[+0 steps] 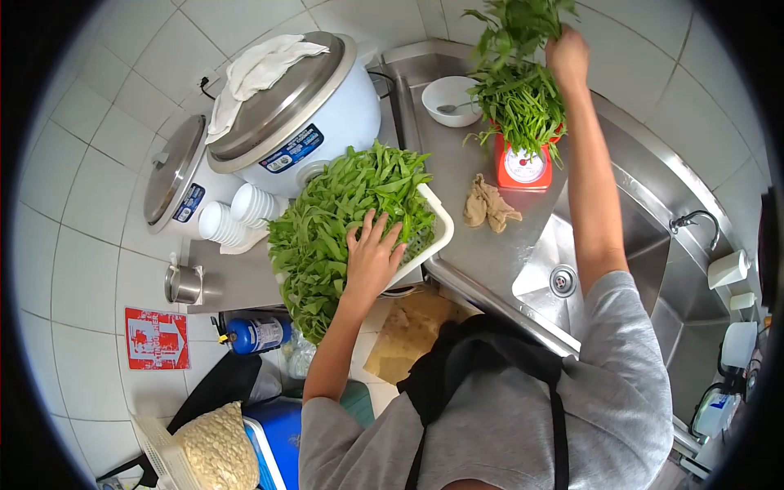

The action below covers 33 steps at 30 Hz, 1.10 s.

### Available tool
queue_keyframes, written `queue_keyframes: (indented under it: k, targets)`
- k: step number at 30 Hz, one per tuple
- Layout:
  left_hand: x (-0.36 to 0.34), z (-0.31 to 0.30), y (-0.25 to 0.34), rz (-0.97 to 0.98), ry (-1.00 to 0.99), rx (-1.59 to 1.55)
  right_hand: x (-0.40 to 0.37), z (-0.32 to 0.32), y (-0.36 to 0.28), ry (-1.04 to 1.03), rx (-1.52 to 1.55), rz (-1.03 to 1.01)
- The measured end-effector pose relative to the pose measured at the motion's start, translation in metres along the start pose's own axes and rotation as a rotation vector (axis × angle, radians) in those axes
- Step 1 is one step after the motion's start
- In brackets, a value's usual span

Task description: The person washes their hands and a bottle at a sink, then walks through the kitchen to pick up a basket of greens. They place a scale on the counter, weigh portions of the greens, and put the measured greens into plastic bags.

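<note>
My left hand (376,257), its fingers spread, rests on a large heap of leafy greens (314,233). The heap fills and overhangs a white plastic basket (441,224). At the top of the view, my right hand (567,59) is closed on a bunch of leafy greens (518,24). More cut greens (523,110) lie piled on a red dial scale (523,167) just below that hand, their stems hanging over its front. The dial shows, but its reading is too small to make out. Parts of the scale's pan are hidden under the leaves.
Left of the scale sits a white bowl (451,100) with a spoon. A crumpled brown cloth (488,204) lies on the steel counter. To the right is a sink (563,282) with a tap (698,220). Large rice cookers (343,122) and stacked white cups (224,224) stand at left.
</note>
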<state>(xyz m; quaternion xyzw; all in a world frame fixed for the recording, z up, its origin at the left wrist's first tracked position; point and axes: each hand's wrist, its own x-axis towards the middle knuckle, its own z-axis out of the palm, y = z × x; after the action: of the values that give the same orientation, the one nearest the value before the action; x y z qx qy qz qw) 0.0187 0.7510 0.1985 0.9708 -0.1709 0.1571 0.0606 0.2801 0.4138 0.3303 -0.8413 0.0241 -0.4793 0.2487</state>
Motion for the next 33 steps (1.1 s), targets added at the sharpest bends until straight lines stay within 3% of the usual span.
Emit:
queue_keyframes:
  k: [3,7,13,15,17,19,23,28,33]
  targets:
    - [0.004,-0.003,0.007,-0.002,-0.015,-0.008,-0.055,0.015,0.009,-0.128,-0.110,0.240]
    - [0.011,-0.013,0.017,0.026,-0.002,-0.051,-0.118,0.035,0.002,-0.305,-0.049,0.326]
    - [0.013,-0.033,0.035,0.030,0.000,-0.122,-0.113,0.006,-0.013,-0.458,-0.158,0.354]
    - [0.012,-0.038,0.040,0.026,-0.010,-0.136,-0.106,-0.007,-0.007,-0.674,-0.118,0.367]
    - [0.012,-0.044,0.044,0.037,-0.006,-0.154,-0.102,-0.015,0.001,-0.621,-0.152,0.350]
    - [0.013,-0.050,0.046,0.040,-0.009,-0.158,-0.091,-0.026,0.012,-0.727,-0.076,0.361]
    - [0.012,-0.054,0.046,0.041,0.019,-0.161,-0.079,-0.034,0.029,-0.731,0.007,0.309]
    - [0.006,-0.056,0.045,0.003,0.024,-0.144,-0.072,-0.049,0.041,-0.700,-0.001,0.428]
    - [0.002,-0.059,0.044,-0.029,0.043,-0.144,-0.075,-0.044,0.053,-0.436,-0.026,0.282]
